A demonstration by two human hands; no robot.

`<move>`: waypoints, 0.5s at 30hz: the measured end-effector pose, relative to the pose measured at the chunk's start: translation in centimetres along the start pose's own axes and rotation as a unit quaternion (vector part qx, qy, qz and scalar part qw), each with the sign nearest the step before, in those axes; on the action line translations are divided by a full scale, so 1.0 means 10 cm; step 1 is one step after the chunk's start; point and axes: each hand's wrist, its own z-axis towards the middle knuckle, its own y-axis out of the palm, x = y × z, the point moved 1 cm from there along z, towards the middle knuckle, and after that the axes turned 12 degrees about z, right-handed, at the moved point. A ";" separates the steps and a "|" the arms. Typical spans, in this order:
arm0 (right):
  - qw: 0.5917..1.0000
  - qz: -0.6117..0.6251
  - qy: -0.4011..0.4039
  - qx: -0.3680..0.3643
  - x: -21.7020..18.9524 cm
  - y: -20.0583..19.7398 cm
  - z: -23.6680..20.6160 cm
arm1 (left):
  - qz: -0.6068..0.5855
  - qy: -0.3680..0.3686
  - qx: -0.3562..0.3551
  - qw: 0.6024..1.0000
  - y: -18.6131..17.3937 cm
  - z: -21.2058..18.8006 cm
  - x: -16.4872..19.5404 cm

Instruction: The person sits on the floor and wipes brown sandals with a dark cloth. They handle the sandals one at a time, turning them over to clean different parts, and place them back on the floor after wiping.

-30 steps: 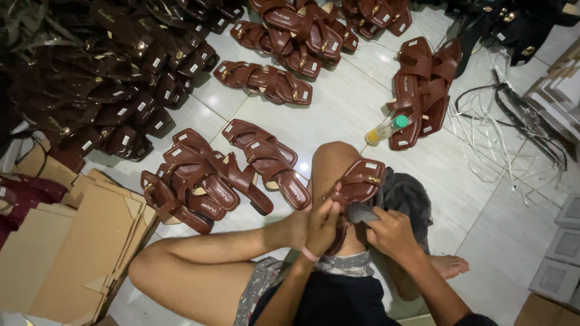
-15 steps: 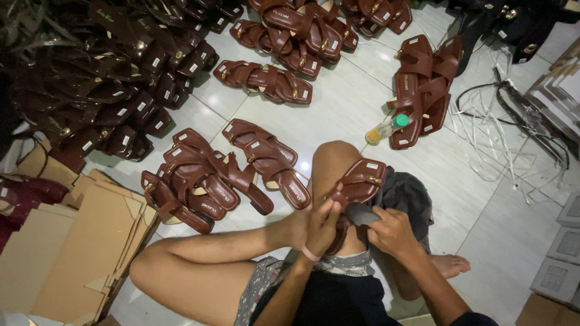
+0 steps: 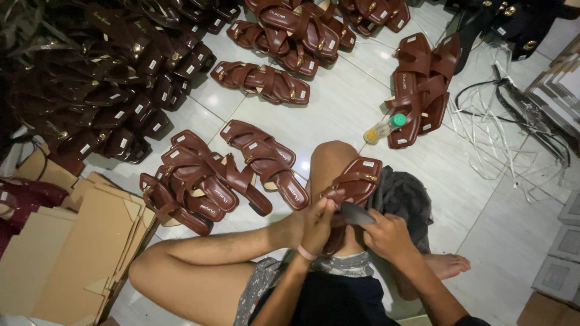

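Workpiece: the brown strapped leather sandal [image 3: 353, 184] lies sole-down on your raised knee, near centre of the scene; the knee serves as a rest so both hands can reach its near end.
Left hand: your left hand [image 3: 314, 226] is closed on the near edge of the sandal, fingers curled over it, pinning it against the leg so it does not slide.
Right hand: your right hand [image 3: 386, 235] is wrapped around a dark flat tool [image 3: 356, 213]; its tip meets the sandal just beside the left fingers. What kind of tool it is cannot be told.
Cloth: a dark grey cloth [image 3: 405, 196] is draped over the right leg, touching the sandal's right side, padding the lap.
Nearby stock: a cluster of matching brown sandals [image 3: 217, 178] lies on the white tiled floor [image 3: 338, 115] to the left, within arm's reach.
Far stock: rows of darker sandals [image 3: 103, 78] are piled far left.
Bottle: a small yellow bottle with green cap [image 3: 382, 129] lies on the floor beyond the knee.
Packaging: flattened brown cardboard boxes [image 3: 72, 253] are stacked near left.
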 end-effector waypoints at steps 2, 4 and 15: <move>1.000 -0.011 0.014 -0.006 0.00 0.01 0.05 | 0.061 0.011 0.016 0.998 0.01 0.01 -0.05; 0.999 -0.012 0.026 -0.015 -0.02 -0.02 0.07 | 0.072 0.012 0.020 0.997 0.02 0.02 -0.07; 1.000 -0.005 0.019 0.000 0.03 0.07 0.22 | 0.014 -0.060 0.021 0.998 -0.13 0.17 -0.17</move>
